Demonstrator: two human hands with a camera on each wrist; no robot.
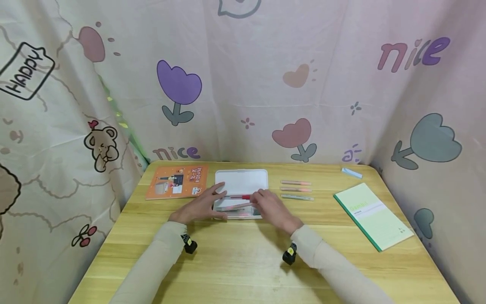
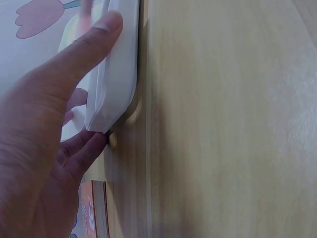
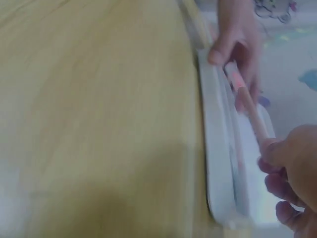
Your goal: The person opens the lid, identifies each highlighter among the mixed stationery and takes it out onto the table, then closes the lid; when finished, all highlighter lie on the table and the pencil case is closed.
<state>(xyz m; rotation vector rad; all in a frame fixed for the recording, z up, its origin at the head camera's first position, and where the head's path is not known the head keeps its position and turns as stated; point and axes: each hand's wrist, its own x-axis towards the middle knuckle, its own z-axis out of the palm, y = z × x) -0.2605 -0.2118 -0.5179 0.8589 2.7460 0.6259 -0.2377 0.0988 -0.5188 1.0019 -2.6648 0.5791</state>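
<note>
A white pencil case (image 1: 241, 179) lies unfolded on the table, its lid flat toward the back. My left hand (image 1: 203, 204) holds the case's left end, thumb on the near wall and fingers around the corner in the left wrist view. Between thumb and fingers, my right hand (image 1: 271, 207) pinches a pink pen (image 3: 252, 114), slanted above the near compartment. A red pen (image 1: 244, 197) lies across the case near the hinge. Other contents in the near compartment are partly hidden by the held pen and my hands.
Right of the case lie two orange-pink pens (image 1: 296, 189) and a grey-green pen (image 1: 297, 197). An orange book (image 1: 176, 181) is at the back left. A pale green notebook (image 1: 373, 216) lies at the right, a small light-blue item (image 1: 352, 172) behind it.
</note>
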